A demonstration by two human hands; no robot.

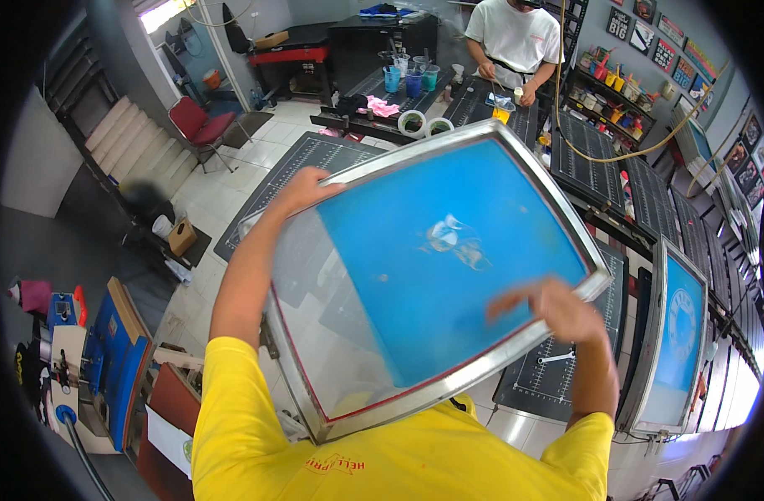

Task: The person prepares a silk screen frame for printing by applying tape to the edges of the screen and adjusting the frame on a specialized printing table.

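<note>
A large screen printing frame (361, 427) is tilted up in front of my body, with a metal rim and blue-coated mesh (398, 275). A strip of mesh along its left side is pale and see-through. Near the middle of the blue is a small light design (453, 238). My left hand (308, 190) grips the upper left part of the rim, its fingers curled over the edge. At the right side, my right hand (557, 307) is over the rim and the blue mesh. A finger reaches in over the mesh; motion blurs it, and contact cannot be told.
Another blue screen frame (676, 334) stands at the right. Dark gridded print platens (294, 167) surround me; a wrench (557, 357) lies on one. Ahead, a person in a white shirt (515, 37) handles a yellow cup (503, 108). A blue heat press (114, 359) is at left.
</note>
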